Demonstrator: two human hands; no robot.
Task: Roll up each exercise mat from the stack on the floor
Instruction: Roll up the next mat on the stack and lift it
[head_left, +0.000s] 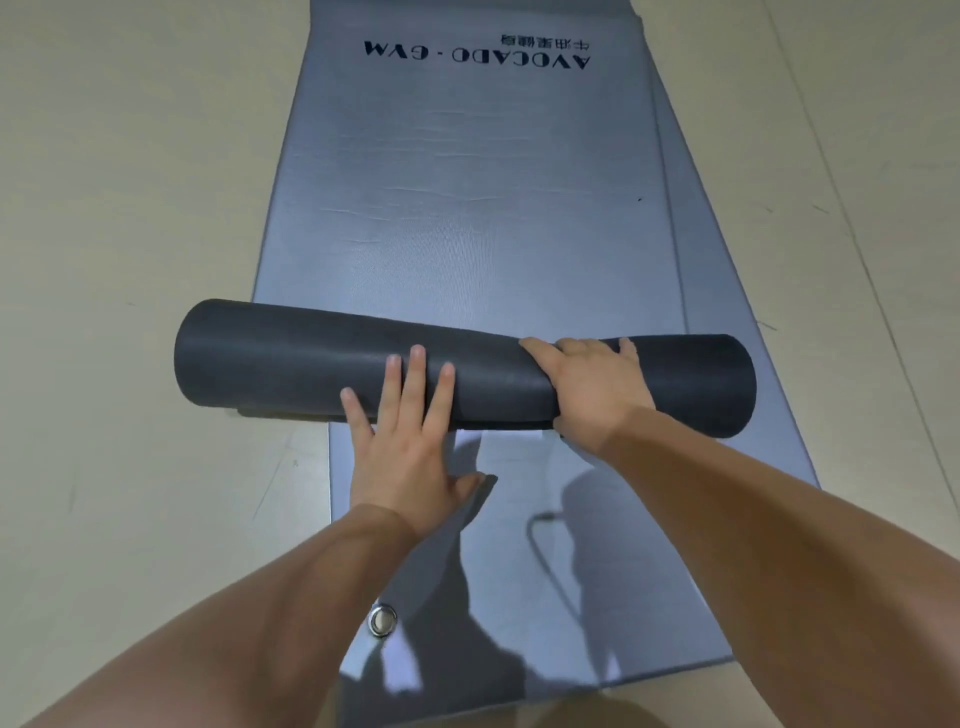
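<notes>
A partly rolled exercise mat lies across the middle of the view; its rolled part (280, 358) shows a dark grey underside. The flat rest of this top mat (467, 208) stretches away, blue-grey, with upside-down "AVOCADO - GYM" lettering at the far end. My left hand (410, 431) lies flat, fingers spread, against the near side of the roll. My right hand (592, 384) curls over the top of the roll right of centre. Underneath, the mat stack (649, 571) stays flat on the floor, with a metal eyelet (383, 620) at its near left corner.
Pale beige floor (130, 208) surrounds the mats on both sides. The edges of lower mats (727, 291) stick out on the right of the stack. Shadows of my arms fall on the near mat surface.
</notes>
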